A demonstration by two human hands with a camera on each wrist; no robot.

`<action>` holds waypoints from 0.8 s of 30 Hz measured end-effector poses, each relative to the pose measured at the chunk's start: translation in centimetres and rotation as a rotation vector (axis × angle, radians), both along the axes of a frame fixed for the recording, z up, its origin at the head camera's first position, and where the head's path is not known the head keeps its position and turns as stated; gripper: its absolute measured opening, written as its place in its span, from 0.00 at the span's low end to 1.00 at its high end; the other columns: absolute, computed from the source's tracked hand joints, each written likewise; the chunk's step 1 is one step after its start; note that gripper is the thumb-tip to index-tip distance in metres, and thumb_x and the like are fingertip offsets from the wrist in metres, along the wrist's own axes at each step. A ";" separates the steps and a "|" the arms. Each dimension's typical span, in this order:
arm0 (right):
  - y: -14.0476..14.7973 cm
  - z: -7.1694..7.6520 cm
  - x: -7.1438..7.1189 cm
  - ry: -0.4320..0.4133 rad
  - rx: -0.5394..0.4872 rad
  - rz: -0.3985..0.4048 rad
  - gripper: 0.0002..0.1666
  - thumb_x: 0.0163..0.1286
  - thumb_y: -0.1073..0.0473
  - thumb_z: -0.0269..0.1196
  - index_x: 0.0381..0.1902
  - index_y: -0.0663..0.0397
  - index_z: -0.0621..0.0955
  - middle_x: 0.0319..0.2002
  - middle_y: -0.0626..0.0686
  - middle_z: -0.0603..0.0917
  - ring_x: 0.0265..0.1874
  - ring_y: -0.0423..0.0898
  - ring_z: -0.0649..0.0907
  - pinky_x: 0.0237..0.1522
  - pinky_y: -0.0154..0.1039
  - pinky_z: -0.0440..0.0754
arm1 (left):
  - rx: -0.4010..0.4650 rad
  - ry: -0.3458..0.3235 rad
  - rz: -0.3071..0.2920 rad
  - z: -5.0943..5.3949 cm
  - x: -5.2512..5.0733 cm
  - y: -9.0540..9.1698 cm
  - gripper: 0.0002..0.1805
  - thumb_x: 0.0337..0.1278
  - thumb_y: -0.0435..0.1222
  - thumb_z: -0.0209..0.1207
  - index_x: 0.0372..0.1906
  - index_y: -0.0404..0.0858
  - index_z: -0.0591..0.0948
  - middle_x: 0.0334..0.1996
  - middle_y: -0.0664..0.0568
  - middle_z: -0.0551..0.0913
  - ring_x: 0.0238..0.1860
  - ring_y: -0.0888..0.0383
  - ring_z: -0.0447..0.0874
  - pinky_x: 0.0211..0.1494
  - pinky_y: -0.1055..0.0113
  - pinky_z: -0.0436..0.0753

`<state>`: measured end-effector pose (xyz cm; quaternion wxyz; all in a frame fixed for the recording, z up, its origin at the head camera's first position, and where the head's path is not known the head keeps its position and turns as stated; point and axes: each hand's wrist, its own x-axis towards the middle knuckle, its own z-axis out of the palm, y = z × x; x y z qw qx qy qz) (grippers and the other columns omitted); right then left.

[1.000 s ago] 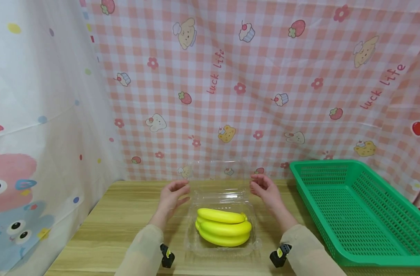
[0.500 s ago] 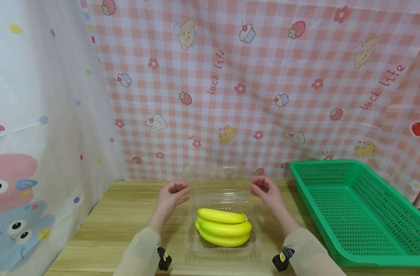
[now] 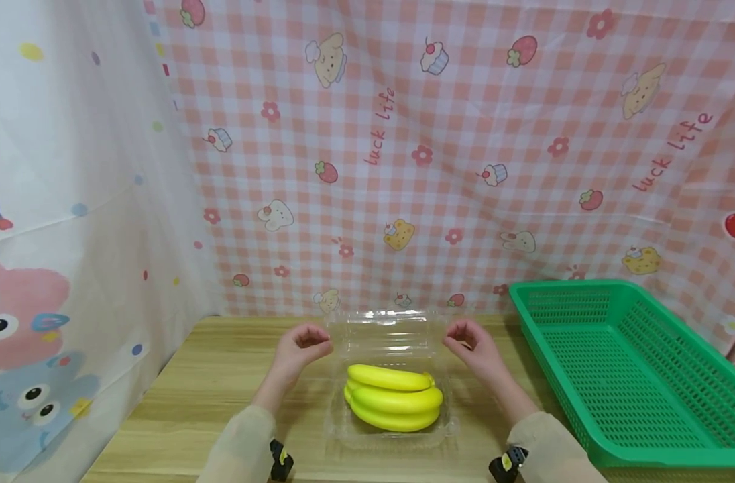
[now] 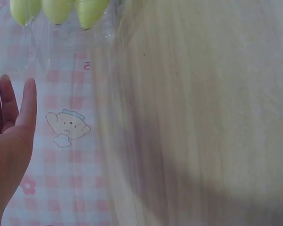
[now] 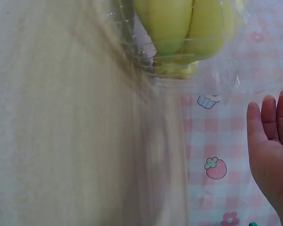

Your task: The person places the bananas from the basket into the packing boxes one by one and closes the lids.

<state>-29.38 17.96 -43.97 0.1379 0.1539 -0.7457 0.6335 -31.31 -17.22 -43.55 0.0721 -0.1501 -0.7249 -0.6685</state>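
Observation:
A bunch of yellow bananas [image 3: 394, 402] lies in the base of a clear plastic clamshell container [image 3: 388, 441] in the middle of the table. The container's hinged lid [image 3: 379, 332] stands raised and tilted behind the bananas. At the lid's left edge, my left hand [image 3: 302, 345] pinches it between thumb and fingertips; my right hand [image 3: 471, 345] does the same at the right edge. Three fingers of the left hand [image 4: 12, 136] show beside the clear plastic in the left wrist view, its thumb hidden. The right wrist view has the right hand [image 5: 273, 141] near the plastic, thumb also out of sight.
A green slotted plastic basket [image 3: 630, 382] stands on the table's right side. Behind the wooden table [image 3: 222, 376] hangs a pink checked cloth [image 3: 367, 168]. A white printed cloth [image 3: 102, 235] hangs on the left.
The lid has tipped forward and its top edge has come lower. Both hands have moved slightly down with it, their fingertips drawing closer to the thumbs. The bananas have stayed put.

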 end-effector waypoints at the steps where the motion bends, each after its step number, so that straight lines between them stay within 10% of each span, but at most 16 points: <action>1: 0.1 -0.1 0.1 0.006 0.001 0.010 0.07 0.68 0.73 0.62 0.41 0.71 0.75 0.39 0.61 0.80 0.39 0.40 0.78 0.45 0.28 0.80 | -0.019 0.013 -0.006 -0.1 0.0 -0.1 0.08 0.53 0.23 0.67 0.37 0.25 0.80 0.35 0.42 0.83 0.37 0.57 0.81 0.42 0.70 0.82; 12: 1.0 -1.1 0.8 0.072 0.015 0.131 0.07 0.67 0.75 0.62 0.40 0.72 0.74 0.37 0.51 0.79 0.40 0.38 0.79 0.47 0.26 0.81 | -0.115 0.055 -0.050 -0.5 1.0 -0.7 0.06 0.53 0.25 0.68 0.33 0.36 0.82 0.37 0.49 0.84 0.44 0.56 0.83 0.49 0.63 0.86; 24: 2.0 -2.0 1.3 0.189 0.127 0.234 0.08 0.64 0.78 0.62 0.38 0.66 0.77 0.41 0.54 0.79 0.47 0.38 0.79 0.56 0.26 0.77 | -0.162 0.166 -0.164 -0.9 1.8 -1.2 0.08 0.49 0.18 0.64 0.35 0.27 0.81 0.39 0.41 0.82 0.43 0.59 0.82 0.55 0.58 0.84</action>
